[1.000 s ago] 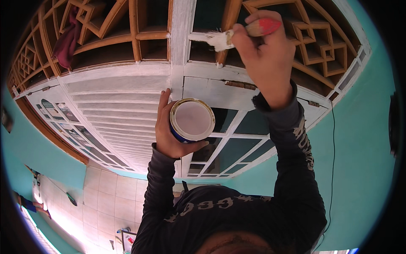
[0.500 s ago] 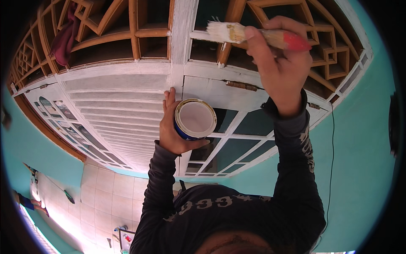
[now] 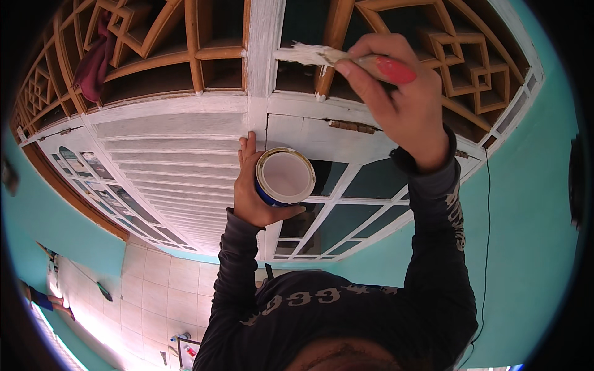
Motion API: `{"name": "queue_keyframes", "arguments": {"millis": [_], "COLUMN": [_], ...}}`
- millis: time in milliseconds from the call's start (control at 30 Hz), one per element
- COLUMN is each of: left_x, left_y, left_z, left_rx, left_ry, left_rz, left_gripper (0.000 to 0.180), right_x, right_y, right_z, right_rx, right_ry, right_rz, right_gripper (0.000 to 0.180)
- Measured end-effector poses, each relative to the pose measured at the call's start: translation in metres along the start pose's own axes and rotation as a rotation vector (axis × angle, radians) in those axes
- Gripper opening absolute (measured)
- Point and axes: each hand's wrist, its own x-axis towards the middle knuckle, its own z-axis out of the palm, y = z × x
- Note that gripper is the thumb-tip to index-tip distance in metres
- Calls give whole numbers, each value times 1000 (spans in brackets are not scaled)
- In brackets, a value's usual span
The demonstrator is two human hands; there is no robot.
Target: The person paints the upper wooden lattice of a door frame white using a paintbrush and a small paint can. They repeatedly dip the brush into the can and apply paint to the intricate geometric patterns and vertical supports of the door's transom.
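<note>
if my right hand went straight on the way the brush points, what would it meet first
The brush in your right hand would probably meet the white upright post first, to the left; its bristles overlap a thin white crossbar, but depth is unclear.

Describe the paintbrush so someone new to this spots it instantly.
Find the brown wooden lattice across the top of the view. In front of its right part, the person's right hand holds the paintbrush roughly crosswise, white bristles pointing left. The red end of its handle sets it apart from the plain brown bars around it.
</note>
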Motion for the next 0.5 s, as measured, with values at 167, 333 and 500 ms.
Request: {"name": "queue_keyframes", "arguments": {"millis": [167, 333, 500], "left_x": [0, -1, 0], "left_y": [1, 1, 2], "left_z": [3, 1, 2], "left_rx": [-38, -17, 30], "left_ry": [8, 2, -6], "left_rz": [-38, -32, -12], "left_gripper": [113, 113, 112], "right_x": [-1, -6, -5], "right_y": [2, -7, -1], "right_z": [-15, -8, -11], "right_rx": [-77, -105, -62], "right_ry": [51, -22, 51], "right_rz": [-46, 22, -67], "right_gripper": [9, 14, 22]}}
